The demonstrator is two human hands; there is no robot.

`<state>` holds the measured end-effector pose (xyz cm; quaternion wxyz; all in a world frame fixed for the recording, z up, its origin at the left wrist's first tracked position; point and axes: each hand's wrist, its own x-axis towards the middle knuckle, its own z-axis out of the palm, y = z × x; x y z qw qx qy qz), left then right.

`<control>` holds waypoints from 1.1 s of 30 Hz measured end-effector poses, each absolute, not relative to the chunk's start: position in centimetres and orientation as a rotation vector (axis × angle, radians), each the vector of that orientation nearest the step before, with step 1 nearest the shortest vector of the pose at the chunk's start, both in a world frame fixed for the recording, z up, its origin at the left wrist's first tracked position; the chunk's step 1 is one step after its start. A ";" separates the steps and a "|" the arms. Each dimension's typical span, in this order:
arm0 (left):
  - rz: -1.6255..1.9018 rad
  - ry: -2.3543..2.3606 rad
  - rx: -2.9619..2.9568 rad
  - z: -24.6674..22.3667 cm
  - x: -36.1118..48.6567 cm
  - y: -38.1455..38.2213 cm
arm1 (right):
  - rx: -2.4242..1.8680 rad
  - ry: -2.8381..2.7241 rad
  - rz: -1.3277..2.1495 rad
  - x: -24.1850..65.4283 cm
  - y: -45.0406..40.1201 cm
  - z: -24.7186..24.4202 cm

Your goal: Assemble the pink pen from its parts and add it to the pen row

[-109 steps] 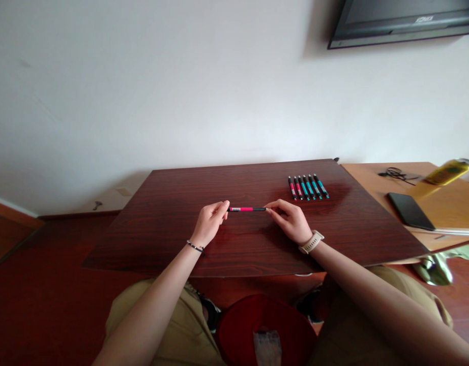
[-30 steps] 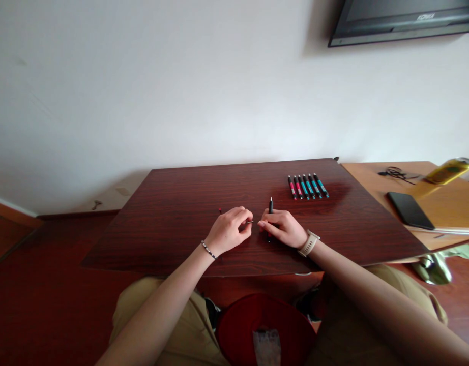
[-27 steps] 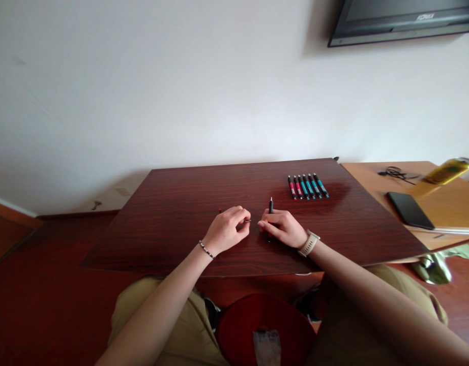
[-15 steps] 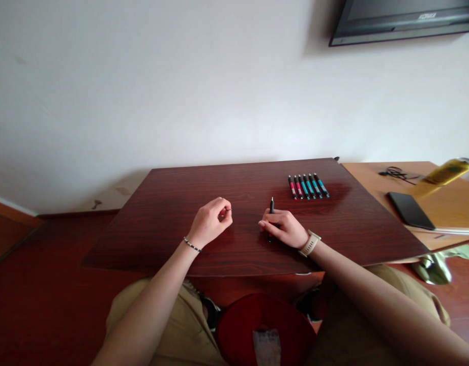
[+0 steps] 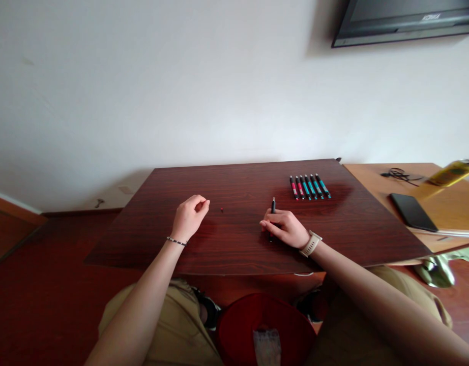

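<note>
My right hand [image 5: 286,227] grips a black pen [image 5: 273,206] close to upright, its pale tip pointing up and away from me. Most of the pen's barrel is hidden by the fingers. My left hand [image 5: 191,217] is over the left half of the dark table, fingers curled in against the thumb, with nothing visible in them. Just right of it, a tiny red piece [image 5: 221,209] lies alone on the wood. Beyond my right hand, several pens [image 5: 310,187] with black ends rest side by side in a row, pink ones on the left and blue ones on the right.
The dark wooden table [image 5: 227,254] stands against a white wall. On the lighter desk [image 5: 368,178] to the right are a black phone [image 5: 413,212], a coiled cable [image 5: 400,175] and a yellow can [image 5: 453,173]. A red stool [image 5: 234,325] is below, between my legs.
My left hand has moved left, its fingers still curled. The tiny red piece now shows on the table where that hand was. My right hand keeps the pen in about the same place.
</note>
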<state>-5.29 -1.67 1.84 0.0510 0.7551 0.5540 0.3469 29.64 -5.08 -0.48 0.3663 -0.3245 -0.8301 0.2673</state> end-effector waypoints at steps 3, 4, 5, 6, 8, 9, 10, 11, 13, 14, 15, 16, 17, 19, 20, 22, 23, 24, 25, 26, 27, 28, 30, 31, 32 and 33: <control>1.015 1.714 2.260 1.4 -5.7 -1.3 | -0.838 -2.134 0.687 29.6 -5.1 -0.4; 1.007 1.722 2.236 1.2 -5.8 -1.2 | -0.840 -2.135 0.686 29.6 -5.1 -0.4; 1.001 1.727 2.212 1.1 -5.9 -1.1 | -0.841 -2.134 0.686 29.6 -5.1 -0.3; 0.998 1.727 2.189 1.0 -5.9 -1.0 | -0.842 -2.135 0.686 29.6 -5.1 -0.3; 0.989 1.722 2.157 0.8 -5.8 -0.9 | -0.841 -2.135 0.689 29.6 -5.1 -0.3; 0.978 1.721 2.147 0.8 -5.8 -0.9 | -0.840 -2.136 0.691 29.6 -5.1 -0.3; 0.965 1.720 2.137 0.8 -5.7 -0.8 | -0.840 -2.137 0.690 29.6 -5.1 -0.4; 0.954 1.721 2.128 0.8 -5.6 -0.8 | -0.839 -2.138 0.686 29.6 -5.1 -0.4; 0.937 1.710 2.110 0.8 -5.5 -0.8 | -0.836 -2.142 0.676 29.7 -5.0 -0.5; 0.931 1.700 2.106 0.7 -5.5 -0.8 | -0.834 -2.143 0.672 29.7 -5.0 -0.6; 0.923 1.692 2.108 0.7 -5.4 -0.8 | -0.832 -2.143 0.668 29.7 -5.0 -0.6; 0.913 1.692 2.115 0.7 -5.4 -0.7 | -0.832 -2.143 0.667 29.7 -5.0 -0.6; 0.898 1.699 2.129 0.6 -5.4 -0.7 | -0.832 -2.142 0.667 29.7 -4.9 -0.6; 0.863 1.736 2.165 0.5 -5.4 -0.5 | -0.834 -2.144 0.667 29.7 -4.9 -0.6; 0.846 1.760 2.186 0.4 -5.4 -0.4 | -0.834 -2.146 0.669 29.7 -4.9 -0.6; 0.817 1.792 2.229 0.3 -5.4 -0.3 | -0.834 -2.149 0.671 29.7 -5.0 -0.5; 0.806 1.791 2.249 0.2 -5.4 -0.2 | -0.835 -2.149 0.672 29.7 -5.0 -0.5; 0.797 1.780 2.270 0.1 -5.4 -0.1 | -0.837 -2.147 0.673 29.6 -5.0 -0.5; 0.790 1.761 2.289 0.0 -5.4 -0.1 | -0.838 -2.145 0.675 29.6 -5.0 -0.5; 0.784 1.738 2.304 0.0 -5.4 -0.1 | -0.838 -2.143 0.678 29.6 -5.0 -0.5; 0.777 1.718 2.315 -0.1 -5.4 -0.1 | -0.839 -2.143 0.682 29.6 -5.0 -0.5; 0.772 1.702 2.321 -0.1 -5.3 -0.1 | -0.838 -2.144 0.686 29.6 -5.0 -0.5; 0.758 1.681 2.324 -0.1 -5.2 -0.1 | -0.838 -2.146 0.692 29.6 -5.0 -0.5; 0.751 1.676 2.321 0.0 -5.2 -0.2 | -0.839 -2.146 0.695 29.6 -5.0 -0.4; 0.745 1.673 2.319 0.0 -5.2 -0.2 | -0.839 -2.146 0.697 29.6 -5.0 -0.4; 0.740 1.675 2.316 0.1 -5.2 -0.2 | -0.839 -2.144 0.698 29.6 -5.0 -0.4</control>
